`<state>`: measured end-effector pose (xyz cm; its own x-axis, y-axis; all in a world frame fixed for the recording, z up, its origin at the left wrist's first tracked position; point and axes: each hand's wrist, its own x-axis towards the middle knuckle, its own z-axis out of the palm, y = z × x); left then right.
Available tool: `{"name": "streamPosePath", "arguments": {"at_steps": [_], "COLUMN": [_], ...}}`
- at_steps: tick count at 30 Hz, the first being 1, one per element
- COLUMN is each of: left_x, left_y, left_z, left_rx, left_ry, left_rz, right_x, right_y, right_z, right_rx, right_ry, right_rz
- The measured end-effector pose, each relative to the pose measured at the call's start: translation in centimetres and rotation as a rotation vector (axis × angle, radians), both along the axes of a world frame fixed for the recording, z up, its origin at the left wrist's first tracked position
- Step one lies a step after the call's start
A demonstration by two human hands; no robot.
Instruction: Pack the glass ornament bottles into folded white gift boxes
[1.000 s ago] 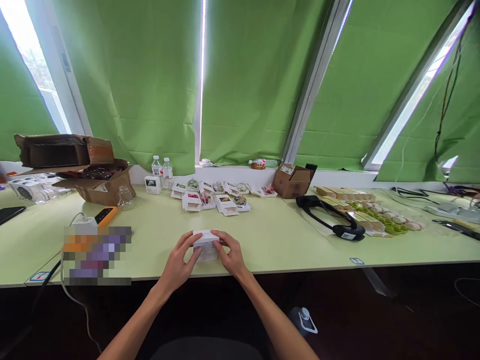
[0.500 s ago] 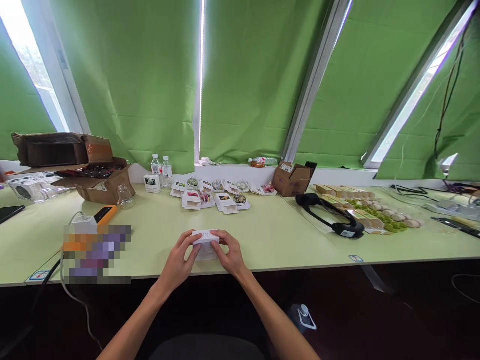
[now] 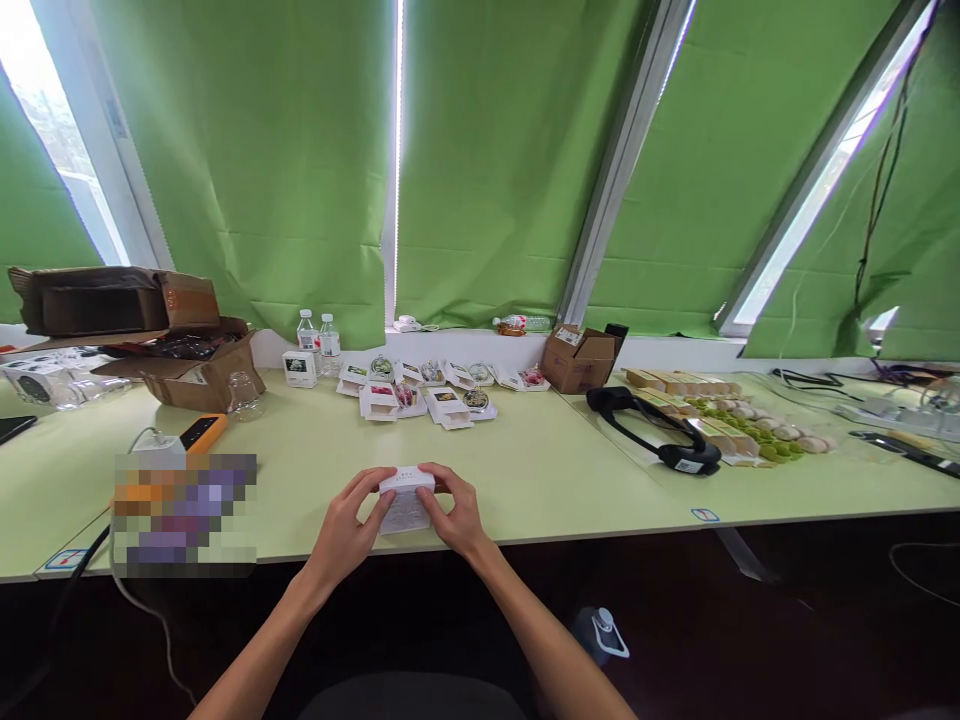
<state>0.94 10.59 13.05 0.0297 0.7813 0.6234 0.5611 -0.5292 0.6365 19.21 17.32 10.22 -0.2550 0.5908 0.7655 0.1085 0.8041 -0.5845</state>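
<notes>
A small white cardboard box [image 3: 406, 508] with fine print stands at the table's front edge, between my two hands. My left hand [image 3: 354, 520] grips its left side, fingers at the top edge and thumb on the near face. On the opposite side my right hand [image 3: 455, 510] holds it in the same way. The box's top looks closed, and its far side is hidden. Beyond it lie several opened white boxes [image 3: 448, 405] with round, shiny items beside them, one a dark round ornament [image 3: 475, 399].
To the left are brown cartons [image 3: 196, 380], a clear jar [image 3: 244, 396] and an orange device [image 3: 204, 432]. Two water bottles [image 3: 329, 343] stand behind a closed white box [image 3: 300, 369]. At right are a small carton [image 3: 577, 361], a black headset [image 3: 686, 458] and a green egg tray [image 3: 780, 447].
The white box's near face now shows larger and more upright between my hands. Both hands still grip it, and the whole view has shifted slightly.
</notes>
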Motion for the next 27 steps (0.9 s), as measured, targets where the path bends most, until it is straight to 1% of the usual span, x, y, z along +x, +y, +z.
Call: {"name": "streamPosePath", "arguments": {"at_steps": [5,13,19,22,27], "left_x": [0.0,0.3,0.3,0.4,0.5], "left_y": [-0.1,-0.3,-0.1,0.0,0.1], "left_z": [0.2,0.4,0.2,0.2,0.4], "left_rx": [-0.025,-0.076,-0.110,-0.117,-0.131], "left_ry": [-0.007,-0.055,-0.094,-0.114,-0.136], "left_rz": [0.002,0.035,0.022,0.019,0.026], "right_x": [0.1,-0.1,-0.3,-0.2,0.3], "right_y": [0.0,-0.1,-0.2,-0.2,-0.2], "right_z": [-0.1,0.1,0.4,0.8,1.4], "right_rx": [0.008,-0.072,-0.096,-0.073,0.033], "right_ry": [-0.005,0.003,0.007,-0.015,-0.085], "right_rz": [-0.016,-0.013,-0.028,-0.046,-0.054]}}
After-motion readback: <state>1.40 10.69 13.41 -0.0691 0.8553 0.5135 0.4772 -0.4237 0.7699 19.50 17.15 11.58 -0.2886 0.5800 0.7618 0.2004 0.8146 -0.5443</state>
